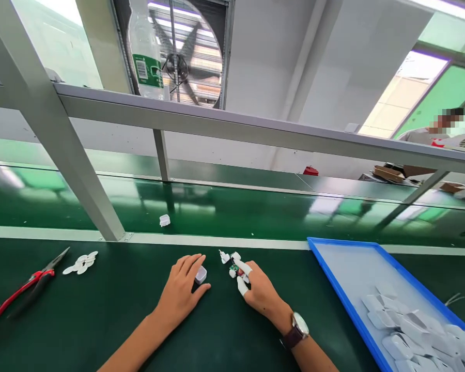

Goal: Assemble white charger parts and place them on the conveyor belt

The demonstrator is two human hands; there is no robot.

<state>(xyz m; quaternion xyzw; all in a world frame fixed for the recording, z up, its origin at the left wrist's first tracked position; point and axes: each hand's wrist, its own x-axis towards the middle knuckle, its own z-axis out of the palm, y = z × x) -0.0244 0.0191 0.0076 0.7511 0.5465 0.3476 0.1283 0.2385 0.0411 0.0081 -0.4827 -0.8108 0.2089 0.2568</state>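
In the head view, we find two bare hands at work on a dark green table. The left hand is open, its fingers loosely extended and its thumb held apart. A small white casing lies between that thumb and the index finger, partly covered by the hand; we cannot tell whether the fingers touch it.

The right hand wears white covers on thumb and index finger, and a watch at the wrist. These two fingers stand around a cluster of small white parts with a green circuit board, to the right of the casing. We cannot confirm a grip.

To the left we note pliers with red and black handles, jaws pointing to the far right, and flat white pieces just beside them. To the right, a blue-rimmed tray bears a heap of white housings at its near end. Beyond the table's far edge, one white piece rests on a glossy green surface. Farther off, we record a green-labelled bottle before a fan, and a person at far right.
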